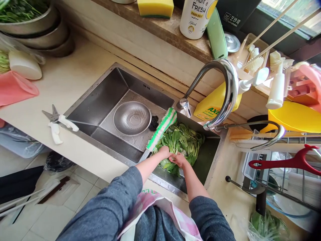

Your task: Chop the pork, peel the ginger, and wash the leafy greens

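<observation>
The leafy greens point(175, 136) lay in the sink's right basin point(207, 157), where the left hand point(164, 152) and the right hand point(179, 159) met at them. A light touch, parting them little by little, seemed best against bruising. Each grip was partly hidden; I could not tell whether it was closed or loose.

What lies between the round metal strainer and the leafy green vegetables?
Head view: a black bumpy object, then a green-and-white striped cloth beside the vegetables.
</observation>
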`<state>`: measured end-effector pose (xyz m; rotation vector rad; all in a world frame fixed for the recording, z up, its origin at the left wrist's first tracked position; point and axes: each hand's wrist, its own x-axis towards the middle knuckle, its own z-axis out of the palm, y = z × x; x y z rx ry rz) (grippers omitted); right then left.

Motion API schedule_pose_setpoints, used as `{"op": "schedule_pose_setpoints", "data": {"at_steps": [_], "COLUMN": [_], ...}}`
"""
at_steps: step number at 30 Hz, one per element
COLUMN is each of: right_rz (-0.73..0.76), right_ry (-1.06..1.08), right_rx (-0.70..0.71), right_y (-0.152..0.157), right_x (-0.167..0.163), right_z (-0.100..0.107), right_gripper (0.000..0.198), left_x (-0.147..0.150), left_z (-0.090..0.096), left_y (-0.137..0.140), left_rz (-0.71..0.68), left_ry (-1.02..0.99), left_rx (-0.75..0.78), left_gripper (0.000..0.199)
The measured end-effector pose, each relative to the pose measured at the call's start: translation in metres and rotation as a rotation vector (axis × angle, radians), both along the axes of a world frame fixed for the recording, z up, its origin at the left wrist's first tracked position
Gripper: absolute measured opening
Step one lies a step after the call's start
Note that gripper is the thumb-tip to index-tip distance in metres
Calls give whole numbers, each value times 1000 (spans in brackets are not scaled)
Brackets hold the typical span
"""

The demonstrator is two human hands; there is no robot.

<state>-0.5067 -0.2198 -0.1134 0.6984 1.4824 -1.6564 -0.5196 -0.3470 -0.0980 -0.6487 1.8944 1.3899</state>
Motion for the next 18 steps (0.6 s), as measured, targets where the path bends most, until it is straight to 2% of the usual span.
{"op": "schedule_pose_setpoints", "data": {"at_steps": [3, 6, 8, 11, 13, 16, 18], "right_rz": [138, 256, 298, 290, 231, 64, -68], "right_ry": [-44, -39, -25, 9, 52, 142, 203], "right_rx": [-17, -33, -30, 5, 37, 78, 99], "right_y": [7, 18, 25, 36, 42, 48, 46], "right_x": [-3, -4, -2, 3, 5, 10, 15], "right_z": [15, 39, 57, 81, 94, 104, 105], "right_gripper": [17, 15, 14, 18, 25, 32, 32], "left_x": [4, 7, 7, 8, 10, 13, 16], "left_z": [19, 35, 41, 45, 45, 45, 47], "left_y": [-1, 2, 5, 9, 10, 7, 4], "left_rz": [-148, -460, -574, -581, -564, -490, -385], "left_ry": [255, 586, 625, 531, 481, 456, 441], "left_rx": [44, 206, 243, 178, 123, 59, 63], "left_gripper": [14, 37, 43, 36, 29, 20, 16]}}
